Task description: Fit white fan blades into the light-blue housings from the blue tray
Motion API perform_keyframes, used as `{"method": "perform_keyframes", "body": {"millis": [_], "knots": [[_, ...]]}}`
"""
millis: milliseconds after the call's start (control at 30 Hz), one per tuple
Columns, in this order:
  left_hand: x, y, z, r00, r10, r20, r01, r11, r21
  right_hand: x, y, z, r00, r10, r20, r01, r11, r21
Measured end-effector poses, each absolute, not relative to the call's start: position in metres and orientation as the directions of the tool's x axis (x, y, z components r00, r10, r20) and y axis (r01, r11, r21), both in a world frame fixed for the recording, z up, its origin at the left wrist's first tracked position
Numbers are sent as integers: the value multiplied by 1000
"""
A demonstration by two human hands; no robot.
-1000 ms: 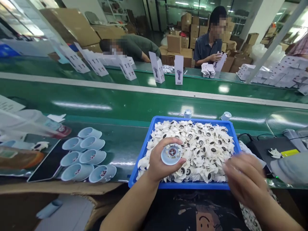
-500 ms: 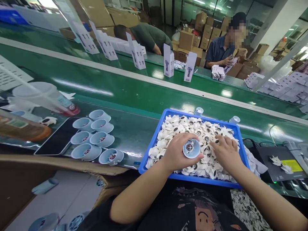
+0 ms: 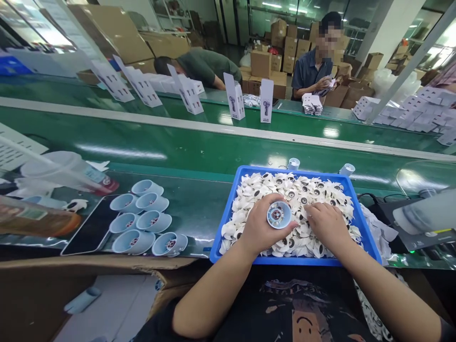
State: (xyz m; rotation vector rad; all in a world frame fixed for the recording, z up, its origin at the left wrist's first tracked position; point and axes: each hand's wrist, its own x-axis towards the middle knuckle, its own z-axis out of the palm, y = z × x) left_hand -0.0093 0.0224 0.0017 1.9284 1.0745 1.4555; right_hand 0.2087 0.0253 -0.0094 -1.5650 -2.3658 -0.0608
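Observation:
My left hand (image 3: 257, 225) is wrapped round a light blue cup-shaped housing (image 3: 284, 223), its open end facing up and a small motor-like part with red inside. Below it, a blue tray (image 3: 228, 209) is heaped with white fan blades (image 3: 245, 199) that have dark round centres. My right hand (image 3: 328, 227) is over the right half of the heap, fingers bent and drawn together, fingertips down near the blades. Whatever lies between those fingertips is hidden.
Several blue housings (image 3: 154, 221) stand left of the tray, near a dark flat panel (image 3: 90, 225) and an orange-brown bottle (image 3: 39, 218). A blurred translucent cylinder (image 3: 425, 213) is at right. Upright white boxes (image 3: 266, 102) line the green conveyor (image 3: 199, 147); two people are beyond.
My right hand's fingers have drawn together and shifted closer to the left hand. The housing stays in my left hand. A translucent cylinder now covers part of the dark device at right. The view has tilted.

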Motion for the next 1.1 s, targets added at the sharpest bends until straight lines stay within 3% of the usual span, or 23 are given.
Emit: {"method": "perform_keyframes", "body": {"millis": [167, 300, 533, 700, 867, 1000, 1100], "knots": [[-8, 21, 0, 142, 863, 484, 355, -501, 789, 209, 13, 1, -336, 845, 416, 724, 514, -460], [-5, 16, 4, 307, 791, 530, 503, -607, 615, 204, -8, 25, -370, 806, 462, 577, 589, -566], [2, 3, 7, 442, 560, 700, 469, -810, 352, 188, -29, 52, -459, 781, 424, 723, 605, -332], [3, -4, 4, 417, 573, 706, 401, -813, 423, 184, -32, 56, -506, 791, 345, 690, 611, -388], [1, -3, 1, 381, 637, 670, 471, -758, 452, 182, -35, 65, -446, 726, 523, 769, 610, -190], [0, 0, 1, 362, 636, 681, 471, -756, 455, 183, -33, 62, -476, 721, 503, 680, 665, -309], [0, -1, 1, 374, 583, 722, 434, -797, 419, 182, -30, 58, -499, 740, 451, 676, 658, -333]]}}
